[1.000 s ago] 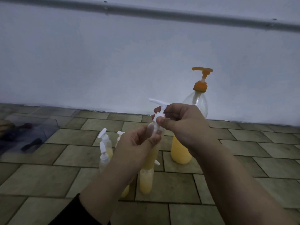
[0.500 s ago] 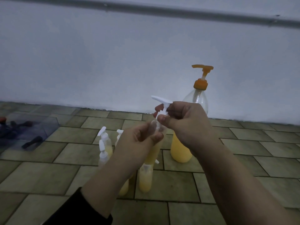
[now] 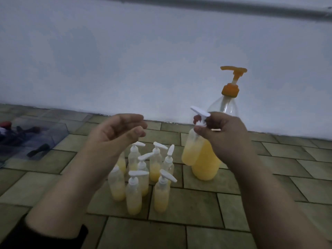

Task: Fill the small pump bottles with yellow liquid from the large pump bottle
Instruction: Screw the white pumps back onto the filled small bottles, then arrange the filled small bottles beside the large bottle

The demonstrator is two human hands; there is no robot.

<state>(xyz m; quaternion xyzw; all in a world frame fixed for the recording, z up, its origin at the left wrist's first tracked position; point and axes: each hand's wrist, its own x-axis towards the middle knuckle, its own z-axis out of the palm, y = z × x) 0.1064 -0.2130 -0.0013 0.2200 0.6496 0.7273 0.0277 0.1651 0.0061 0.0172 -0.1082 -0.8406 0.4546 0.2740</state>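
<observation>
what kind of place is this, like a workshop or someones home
Probably a plain room at home or an informal workspace, not a fitted workshop: the work is on a bare tiled floor against a plain white wall, small pump bottles standing on the tiles.

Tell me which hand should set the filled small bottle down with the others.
Probably the right hand: it already grips the small bottle by its white pump. The left hand holds nothing, above the cluster of small bottles.

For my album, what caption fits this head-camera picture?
Right hand holds a filled small bottle by its pump; left hand open above the finished cluster.
</observation>
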